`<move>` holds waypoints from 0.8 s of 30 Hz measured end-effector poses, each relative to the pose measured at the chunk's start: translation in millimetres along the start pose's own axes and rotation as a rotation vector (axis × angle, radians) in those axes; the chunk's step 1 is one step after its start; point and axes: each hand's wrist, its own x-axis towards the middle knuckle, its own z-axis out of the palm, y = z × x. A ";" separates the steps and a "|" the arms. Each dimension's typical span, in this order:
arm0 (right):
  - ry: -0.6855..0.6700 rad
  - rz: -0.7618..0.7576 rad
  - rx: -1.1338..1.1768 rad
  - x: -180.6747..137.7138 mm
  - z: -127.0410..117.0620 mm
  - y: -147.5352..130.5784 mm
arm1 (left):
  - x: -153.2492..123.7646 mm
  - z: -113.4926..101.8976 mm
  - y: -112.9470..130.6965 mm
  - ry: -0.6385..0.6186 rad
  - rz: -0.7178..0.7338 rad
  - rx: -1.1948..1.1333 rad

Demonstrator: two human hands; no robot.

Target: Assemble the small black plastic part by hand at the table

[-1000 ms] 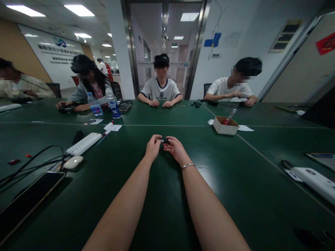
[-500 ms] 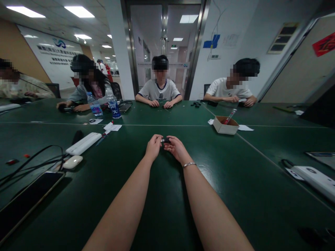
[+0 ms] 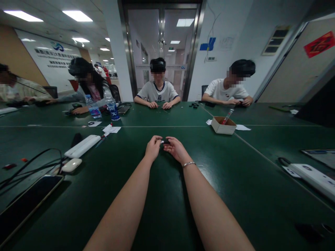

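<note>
My left fingers [image 3: 157, 137] are drawn nearly together in a pinch on the bright, metal-looking end of a small black piece [image 3: 166, 141]. My right fingers [image 3: 172, 140] are curled, thumb and index closed on its dark body; the lower ones are loosely bent and hold nothing visible. The piece lies between both sets of fingertips, above the green surface [image 3: 167, 195]. Its exact type is too small to tell.

Handling: I judge it light and stiff, probably smooth plastic with a slicker metal end. Grip the dark body by its sides; apply only light pressure to the bright end, which may be the more delicate part. An open box [image 3: 223, 129] stands beyond and to the right of my fingers, well apart.
</note>
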 end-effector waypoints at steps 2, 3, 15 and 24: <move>-0.013 0.005 -0.001 0.8 -1.1 0.6 | 0.1 -0.4 -0.3 -0.009 -0.006 0.016; -0.022 0.006 0.000 1.2 -1.7 0.9 | 0.1 -0.7 -0.2 -0.012 -0.008 0.025; -0.038 0.009 0.012 3.9 -2.3 1.6 | -1.5 -1.7 5.9 -0.016 0.008 0.020; -0.034 0.006 -0.001 0.9 -0.3 0.0 | -1.3 -0.8 1.8 -0.037 0.028 0.037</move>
